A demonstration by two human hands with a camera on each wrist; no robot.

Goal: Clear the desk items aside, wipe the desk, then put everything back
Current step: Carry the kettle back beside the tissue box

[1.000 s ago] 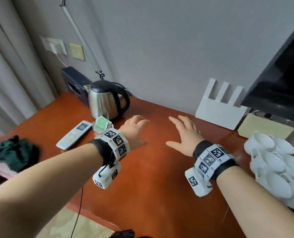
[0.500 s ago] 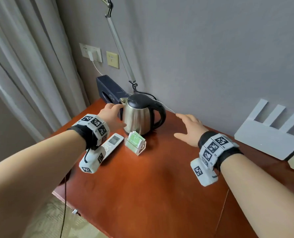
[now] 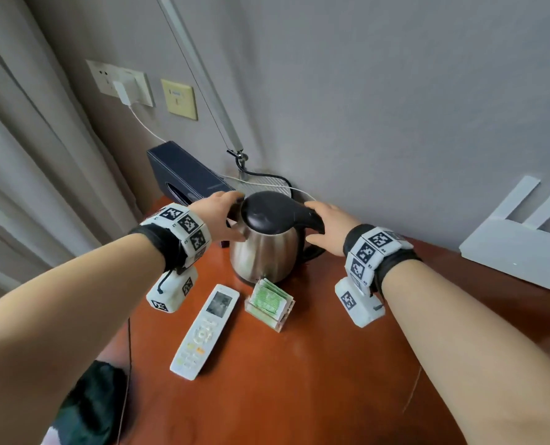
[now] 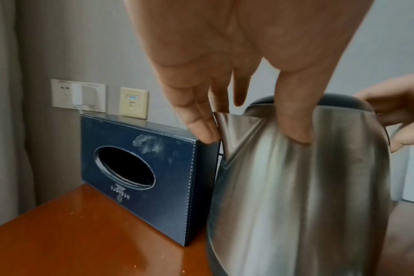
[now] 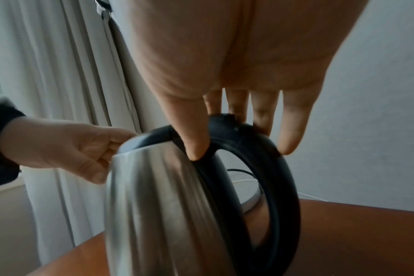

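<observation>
Head view: kettle held between two hands at the back of the bench

Item 1. Kettle: steel body, black lid and black loop handle. Stands at the rear of the bench, near the wall. Whether its base rests fully on the surface cannot be told, as the wrist views are blurred there.

Item 2. Left hand: placed on the spout side of the kettle. Fingers lie fairly straight against the spout edge, thumb pressed on the steel wall just below the lid. Touching, not wrapped round.

Item 3. Right hand: placed on the handle side. Right wrist view shows the thumb pressed on the inner edge of the black handle and the fingers draped over its top, closing on it in a light grasp.

Item 4. Tissue box: dark blue, oval opening facing the front, upright against the wall, just left of the kettle.

Item 5. Remote control: white, flat on the bench, in front of the kettle and to its left.

Item 6. Clear holder with green sachets: in front of the kettle, just beside its base, right of the remote control.

Item 7. Round kettle stand: with cord, behind the kettle by the wall.

Item 8. Dark cloth: at the bench's near left edge.

Item 9. White router: against the wall, well to the right.
</observation>
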